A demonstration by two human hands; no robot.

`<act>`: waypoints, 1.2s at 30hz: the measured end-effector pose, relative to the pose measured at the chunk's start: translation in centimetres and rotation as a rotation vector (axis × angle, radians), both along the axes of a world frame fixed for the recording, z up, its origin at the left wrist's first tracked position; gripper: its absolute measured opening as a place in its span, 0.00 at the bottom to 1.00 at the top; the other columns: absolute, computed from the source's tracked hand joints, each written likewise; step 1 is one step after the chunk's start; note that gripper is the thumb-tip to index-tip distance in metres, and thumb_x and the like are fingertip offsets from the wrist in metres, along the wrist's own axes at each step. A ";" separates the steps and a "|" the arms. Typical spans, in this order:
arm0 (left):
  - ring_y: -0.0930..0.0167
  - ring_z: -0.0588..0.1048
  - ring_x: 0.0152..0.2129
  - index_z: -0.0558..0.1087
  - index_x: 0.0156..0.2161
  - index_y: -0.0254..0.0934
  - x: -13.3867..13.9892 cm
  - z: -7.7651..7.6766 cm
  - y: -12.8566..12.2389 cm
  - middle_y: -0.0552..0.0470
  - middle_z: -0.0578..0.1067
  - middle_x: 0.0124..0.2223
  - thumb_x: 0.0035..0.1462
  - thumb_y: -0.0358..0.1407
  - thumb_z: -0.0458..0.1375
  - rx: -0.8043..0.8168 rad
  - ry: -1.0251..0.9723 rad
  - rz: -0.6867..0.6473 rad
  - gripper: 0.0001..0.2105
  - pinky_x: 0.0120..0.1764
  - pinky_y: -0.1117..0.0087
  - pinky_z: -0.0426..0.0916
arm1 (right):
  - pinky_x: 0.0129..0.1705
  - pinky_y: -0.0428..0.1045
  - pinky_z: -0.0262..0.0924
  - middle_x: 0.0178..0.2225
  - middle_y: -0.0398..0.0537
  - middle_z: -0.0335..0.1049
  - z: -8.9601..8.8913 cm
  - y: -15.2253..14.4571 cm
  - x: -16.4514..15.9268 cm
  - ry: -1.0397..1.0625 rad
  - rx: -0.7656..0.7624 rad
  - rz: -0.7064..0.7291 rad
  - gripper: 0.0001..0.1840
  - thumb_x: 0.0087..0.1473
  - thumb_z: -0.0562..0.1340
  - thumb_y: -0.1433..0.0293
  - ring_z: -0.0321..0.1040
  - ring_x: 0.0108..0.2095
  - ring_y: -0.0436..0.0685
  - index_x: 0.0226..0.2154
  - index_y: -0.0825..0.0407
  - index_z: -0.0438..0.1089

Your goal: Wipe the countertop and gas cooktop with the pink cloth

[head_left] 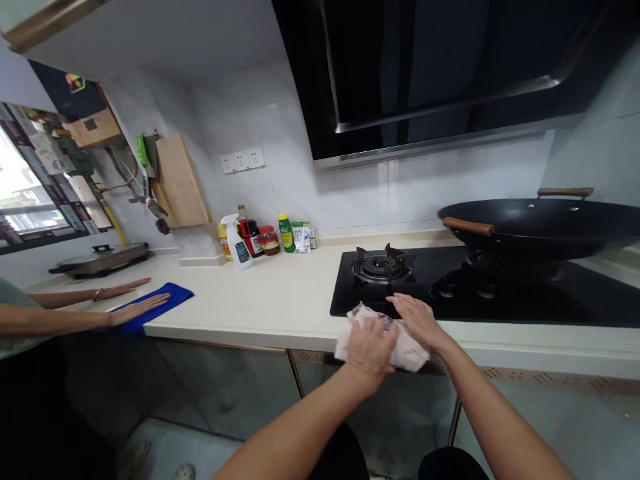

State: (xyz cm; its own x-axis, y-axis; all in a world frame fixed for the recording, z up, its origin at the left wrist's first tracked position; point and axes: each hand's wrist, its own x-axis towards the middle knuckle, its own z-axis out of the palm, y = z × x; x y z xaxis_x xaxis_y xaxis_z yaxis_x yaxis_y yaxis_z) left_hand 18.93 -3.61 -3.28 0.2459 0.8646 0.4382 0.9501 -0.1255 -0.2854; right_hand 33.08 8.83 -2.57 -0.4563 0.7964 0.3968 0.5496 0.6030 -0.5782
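A pale cloth (410, 350) lies bunched over the front edge of the counter, against the near edge of the black glass gas stove (425, 283). My left hand (370, 348) is on top of it, fingers curled into the fabric. Beside it, my right hand (416, 321) reaches over the stove's front edge with fingers stretched out and together. Its palm is by the cloth; whether it presses on it I cannot tell. Behind my hands stands the left burner (383, 268). Two control knobs (465, 291) sit to the right.
A large black wok (530, 230) rests on the right burner under the range hood (450, 73). A spray bottle (239, 245), sauce jar (269, 241) and green bottle (286, 233) stand by the wall. At left, another person's hand (143, 310) presses a blue cloth (175, 293) on the counter.
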 end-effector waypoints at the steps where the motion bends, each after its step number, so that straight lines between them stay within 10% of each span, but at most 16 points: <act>1: 0.56 0.69 0.47 0.65 0.63 0.42 1.1 -0.1 0.4 0.42 0.73 0.52 0.39 0.50 0.77 0.012 -0.013 -0.014 0.47 0.52 0.46 0.65 | 0.68 0.65 0.49 0.62 0.49 0.68 0.1 0.1 0.2 0.018 0.006 0.007 0.33 0.68 0.39 0.53 0.61 0.64 0.60 0.56 0.45 0.72; 7: 0.58 0.69 0.46 0.65 0.62 0.39 2.0 -1.0 1.1 0.43 0.73 0.51 0.40 0.51 0.76 0.085 -0.021 -0.065 0.46 0.50 0.49 0.68 | 0.66 0.59 0.57 0.57 0.56 0.68 0.3 -3.2 2.4 0.356 0.141 -0.043 0.28 0.68 0.45 0.52 0.65 0.59 0.59 0.50 0.49 0.73; 13: 0.59 0.70 0.50 0.67 0.63 0.36 1.7 -2.0 1.9 0.41 0.74 0.54 0.68 0.38 0.53 0.133 -0.042 -0.045 0.20 0.55 0.49 0.66 | 0.65 0.64 0.57 0.63 0.54 0.62 -2.9 -10.8 1.4 0.212 0.403 0.044 0.24 0.67 0.55 0.59 0.59 0.64 0.62 0.63 0.45 0.60; 17: 0.58 0.71 0.53 0.65 0.65 0.33 -0.4 -0.2 0.5 0.38 0.73 0.57 0.64 0.40 0.59 -0.059 -0.066 -0.148 0.27 0.55 0.54 0.68 | 0.66 0.64 0.56 0.71 0.56 0.49 -4.7 -11.2 1.1 0.040 0.545 0.041 0.40 0.65 0.58 0.62 0.49 0.70 0.64 0.72 0.46 0.41; 21: 0.54 0.62 0.65 0.65 0.67 0.46 -5.8 2.6 -2.1 0.40 0.62 0.69 0.52 0.44 0.70 -0.126 -0.234 -0.328 0.38 0.59 0.53 0.65 | 0.62 0.69 0.57 0.70 0.53 0.53 -5.4 -9.6 0.6 -0.184 0.612 0.012 0.49 0.54 0.68 0.61 0.49 0.69 0.74 0.71 0.40 0.45; 28: 0.64 0.78 0.47 0.78 0.51 0.40 -15.7 5.2 -1.1 0.45 0.80 0.50 0.66 0.42 0.49 0.054 -0.830 -0.019 0.18 0.51 0.62 0.72 | 0.57 0.76 0.56 0.63 0.63 0.64 -2.8 -9.6 -7.8 -0.406 0.494 -0.036 0.46 0.45 0.74 0.64 0.58 0.62 0.83 0.64 0.43 0.61; 36: 0.61 0.77 0.47 0.81 0.41 0.39 -18.3 3.7 0.4 0.46 0.81 0.45 0.62 0.50 0.50 0.097 -0.690 0.174 0.21 0.54 0.62 0.68 | 0.51 0.68 0.64 0.61 0.58 0.66 -2.8 -9.9 -13.9 -0.311 0.715 0.083 0.37 0.54 0.67 0.66 0.65 0.57 0.72 0.64 0.41 0.58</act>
